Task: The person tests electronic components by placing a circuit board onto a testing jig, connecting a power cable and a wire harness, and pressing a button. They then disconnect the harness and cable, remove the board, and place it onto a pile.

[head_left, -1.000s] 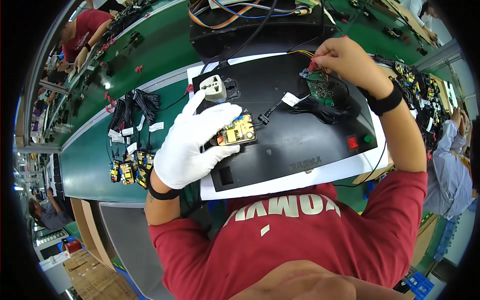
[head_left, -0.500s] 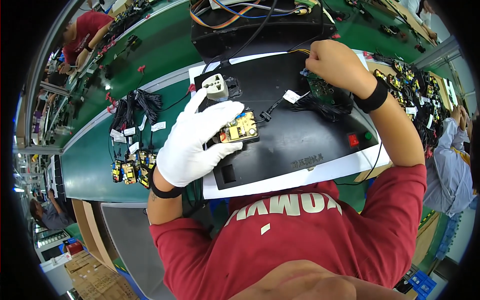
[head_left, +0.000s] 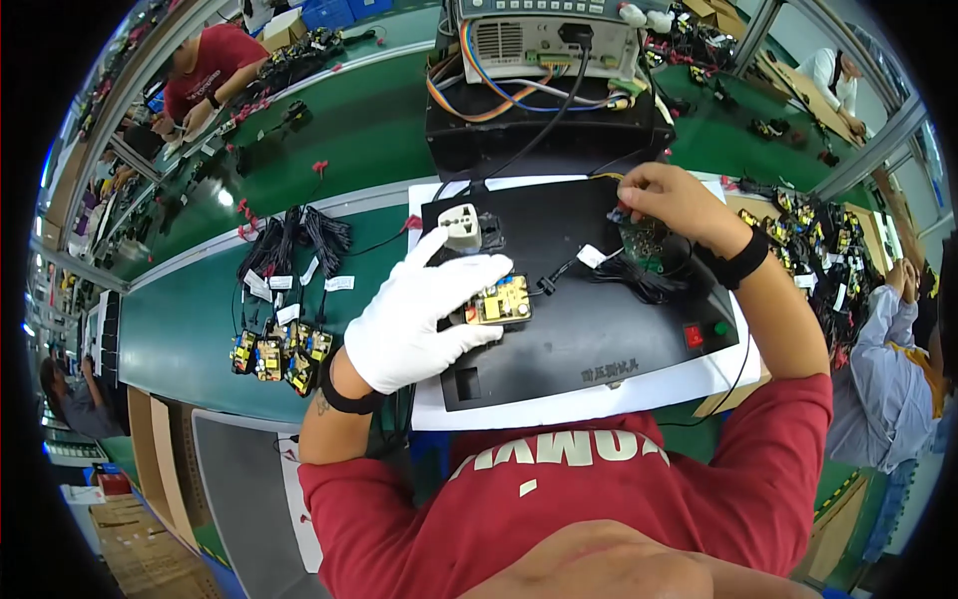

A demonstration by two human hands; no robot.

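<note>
Yellow circuit board (head_left: 502, 300) under gloved left hand (head_left: 419, 319), near fixture's (head_left: 599, 339) left edge.

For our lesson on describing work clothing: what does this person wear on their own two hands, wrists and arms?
The left hand is covered by a white fabric glove, with a black band round the wrist. The right hand is bare, with a black wristband of its own. Both upper arms are in the short red sleeves of a shirt; the forearms are uncovered.
</note>
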